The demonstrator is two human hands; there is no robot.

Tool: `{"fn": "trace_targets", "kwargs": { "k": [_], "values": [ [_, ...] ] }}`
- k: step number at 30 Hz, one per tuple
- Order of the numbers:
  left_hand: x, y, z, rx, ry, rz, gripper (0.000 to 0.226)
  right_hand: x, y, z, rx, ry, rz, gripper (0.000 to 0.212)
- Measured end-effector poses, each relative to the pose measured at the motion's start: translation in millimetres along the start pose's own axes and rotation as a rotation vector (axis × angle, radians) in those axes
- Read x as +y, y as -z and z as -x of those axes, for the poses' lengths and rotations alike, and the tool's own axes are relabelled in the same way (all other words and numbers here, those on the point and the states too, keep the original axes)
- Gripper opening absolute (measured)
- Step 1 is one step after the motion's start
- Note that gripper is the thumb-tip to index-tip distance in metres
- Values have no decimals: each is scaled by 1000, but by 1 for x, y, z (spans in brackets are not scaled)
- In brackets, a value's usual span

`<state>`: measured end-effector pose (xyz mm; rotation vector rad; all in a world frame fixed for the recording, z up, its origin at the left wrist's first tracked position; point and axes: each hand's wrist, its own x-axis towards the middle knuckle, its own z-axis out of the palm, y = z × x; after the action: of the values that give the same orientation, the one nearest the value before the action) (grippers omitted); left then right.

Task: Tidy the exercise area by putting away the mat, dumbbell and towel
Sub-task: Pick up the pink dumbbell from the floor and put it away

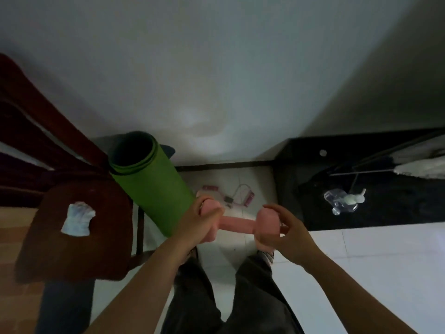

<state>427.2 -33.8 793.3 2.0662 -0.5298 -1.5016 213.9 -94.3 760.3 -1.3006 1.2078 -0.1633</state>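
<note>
- Nearest the camera, both forearms reach forward above the person's dark trouser legs (197, 297), over a white tiled floor (361, 273).
- The left hand (199, 222) has its fingers wrapped tight around one head of a pink, smooth-coated dumbbell (237, 222); the right hand (286, 227) is clamped on the other head, with the bar between them bare.
- The dumbbell is held level in the air, just beside the mat. It looks rigid and dense for its size, and the coating may be slick, so I judge the bare bar the surest one-handed hold.
- To the left, a crumpled pale cloth, probably the towel (78, 220), lies on a dark brown wooden chair seat (79, 256): soft and light, easily pinched anywhere.
- Further on, a rolled green foam mat (154, 189) stands tilted against the chair; light, springy, and best gripped around its middle.
- Beyond, pink cords (238, 196) lie on the floor near the wall.
</note>
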Motion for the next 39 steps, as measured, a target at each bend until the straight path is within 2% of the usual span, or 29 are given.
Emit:
{"fn": "trace_targets", "kwargs": {
  "k": [3,11,15,23,25,27,29,34,39],
  "values": [
    [-10,14,-40,-82,17,-31,25,15,-24,-25,65,-62,-67,68],
    [-73,15,-182,-47,34,-74,24,90,-71,-142,60,-104,-115,66],
    [-128,-9,-267,0,37,-59,25,159,-86,-216,57,-113,-84,65],
    [-254,-88,-451,196,52,51,18,326,-120,-361,97,-161,-93,61],
    [-280,-103,-499,178,34,62,20,364,-123,-396,99,-172,-124,62],
    [-303,-117,-543,125,7,45,33,395,-121,-429,107,-175,-122,64],
    [-321,-130,-581,80,-27,8,38,419,-117,-458,128,-159,-88,63],
    [-359,-147,-638,99,-101,86,53,456,-115,-518,125,-118,-2,61],
    [-376,-151,-656,178,-195,-136,51,476,-119,-548,102,-115,87,64]
  ]
}}
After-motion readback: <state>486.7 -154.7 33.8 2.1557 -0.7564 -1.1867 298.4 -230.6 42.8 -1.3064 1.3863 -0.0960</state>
